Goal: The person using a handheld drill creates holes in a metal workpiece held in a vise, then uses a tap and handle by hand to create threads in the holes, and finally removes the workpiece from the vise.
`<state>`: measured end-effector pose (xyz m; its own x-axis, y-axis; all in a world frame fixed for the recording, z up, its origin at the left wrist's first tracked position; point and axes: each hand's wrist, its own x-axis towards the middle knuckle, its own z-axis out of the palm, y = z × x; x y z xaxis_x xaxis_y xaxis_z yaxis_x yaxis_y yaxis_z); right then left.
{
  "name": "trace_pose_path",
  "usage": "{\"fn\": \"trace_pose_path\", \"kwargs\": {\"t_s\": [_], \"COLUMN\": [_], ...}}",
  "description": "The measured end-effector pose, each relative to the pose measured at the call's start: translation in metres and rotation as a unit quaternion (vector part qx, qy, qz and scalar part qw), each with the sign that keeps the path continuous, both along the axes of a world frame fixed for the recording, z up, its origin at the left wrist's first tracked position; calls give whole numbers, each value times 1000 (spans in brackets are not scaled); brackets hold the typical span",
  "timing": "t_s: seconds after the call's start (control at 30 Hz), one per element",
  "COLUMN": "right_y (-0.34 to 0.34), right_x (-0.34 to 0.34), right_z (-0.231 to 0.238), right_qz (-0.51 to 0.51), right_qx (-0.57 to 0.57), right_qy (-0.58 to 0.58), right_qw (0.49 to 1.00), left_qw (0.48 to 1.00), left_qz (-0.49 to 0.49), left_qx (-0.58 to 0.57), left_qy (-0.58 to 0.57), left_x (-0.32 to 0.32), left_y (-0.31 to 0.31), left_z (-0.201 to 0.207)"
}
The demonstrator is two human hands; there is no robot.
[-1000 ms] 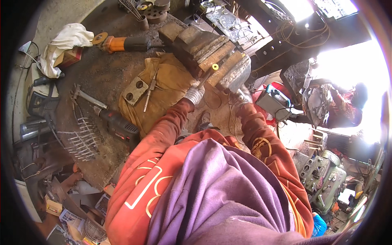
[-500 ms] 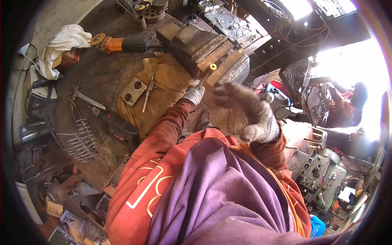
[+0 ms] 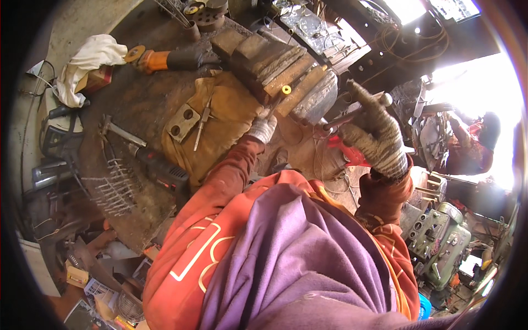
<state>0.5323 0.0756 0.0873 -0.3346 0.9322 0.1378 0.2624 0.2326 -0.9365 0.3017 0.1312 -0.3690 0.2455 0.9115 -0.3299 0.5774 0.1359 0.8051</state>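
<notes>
A heavy bench vise (image 3: pixel 300 74) stands ahead of me, turned at an angle. My left hand (image 3: pixel 263 128), in a dirty knit glove, is closed around the lower end of a dark metal rod (image 3: pixel 279 100). The rod's upper end carries a round yellow piece (image 3: pixel 286 89) and lies at the vise jaws. To the right, my gloved right hand (image 3: pixel 379 137) is against the vise's handle bar (image 3: pixel 344 119), fingers apart and one pointing up and forward. The bar's rounded end (image 3: pixel 386 99) shows past the fingers; their contact with the bar is partly hidden.
Left of the vise, a brown cloth (image 3: pixel 228 118) bears a metal plate with two holes (image 3: pixel 182 124) and a thin tool (image 3: pixel 203 122). An orange angle grinder (image 3: pixel 159 60), a hammer (image 3: pixel 124 132) and a dark power tool (image 3: pixel 162 169) lie farther left. A green machine (image 3: pixel 438 242) stands right.
My right hand has moved rightward and forward from in front of the vise to its handle bar. My left hand stays at the rod. The view has shifted slightly.
</notes>
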Motion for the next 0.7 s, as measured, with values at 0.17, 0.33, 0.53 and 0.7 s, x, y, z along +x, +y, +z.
{"fn": "trace_pose_path", "kwargs": {"t_s": [0.17,0.33,0.53,0.7], "right_y": [-10,0,3,16], "right_x": [8,12,-1,33], "right_z": [10,4,19,1], "right_qz": [-111,-151,-157,-187], "right_qx": [-60,-65,-89,-8], "right_qy": [-17,-40,-28,-98], "right_qw": [992,985,983,977], "left_qw": [988,989,993,992], "left_qz": [-73,52,-71,-80], "left_qx": [-29,-136,-21,-39], "left_qy": [136,22,90,92], "left_x": [19,9,0,14], "left_y": [6,1,3,5], "left_z": [145,168,68,99]}}
